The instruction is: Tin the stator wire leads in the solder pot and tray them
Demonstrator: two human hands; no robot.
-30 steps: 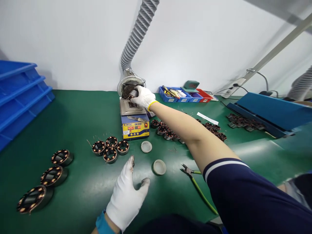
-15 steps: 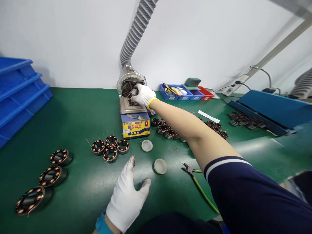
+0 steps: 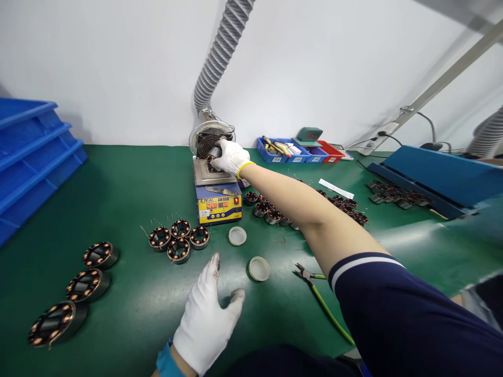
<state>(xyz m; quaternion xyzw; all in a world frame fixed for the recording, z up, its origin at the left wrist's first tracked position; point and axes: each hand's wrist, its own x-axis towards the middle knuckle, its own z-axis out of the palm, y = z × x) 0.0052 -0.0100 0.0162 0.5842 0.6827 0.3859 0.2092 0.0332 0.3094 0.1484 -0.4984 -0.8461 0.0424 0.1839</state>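
My right hand (image 3: 231, 157), in a white glove with a yellow cuff, reaches to the top of the blue and yellow heating unit (image 3: 220, 208). Its fingers are closed on a ring-shaped wound core (image 3: 212, 166), mostly hidden by the glove, over the metal top. Behind it stands a round fan (image 3: 208, 142). My left hand (image 3: 210, 317), also gloved, is held above the green table with thumb and fingers apart and nothing between them. Two small round dishes (image 3: 237, 236) and several copper-wound cores (image 3: 178, 250) lie near it.
Cutters with green handles (image 3: 324, 306) lie at the right front. Blue trays (image 3: 35, 162) are stacked at the left. More cores (image 3: 272, 215) sit beneath my right forearm. Small bins (image 3: 273, 154) and a blue machine (image 3: 436, 178) stand farther right.
The display on the heating unit shows different digits. The view has shifted slightly; both hands keep nearly the same positions.
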